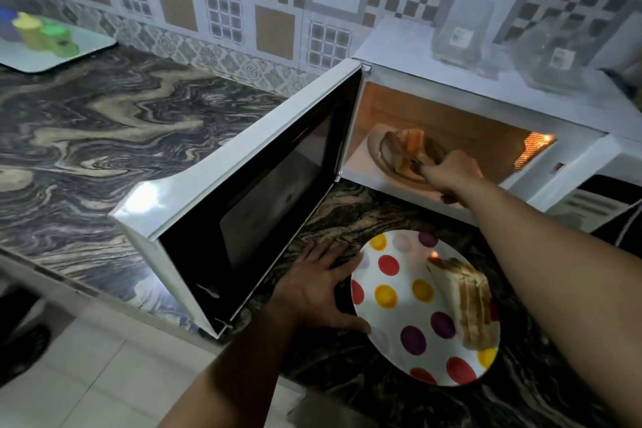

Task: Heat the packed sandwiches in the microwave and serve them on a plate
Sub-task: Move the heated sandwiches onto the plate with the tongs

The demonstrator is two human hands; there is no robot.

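Midway through serving, a person's right hand (451, 172) reaches into the lit microwave (451, 108) at centre right of the frame, its fingers grasping a sandwich piece (413, 141) on the dish inside. Lower in the frame, the left hand (312, 288) rests with fingers spread flat beside the polka-dot plate (399, 288) on the marbled bench (104, 122), the thumb touching the plate's rim. One sandwich (469, 302) already lies on the plate; by the look of it, heating is done and at least one transfer is left.
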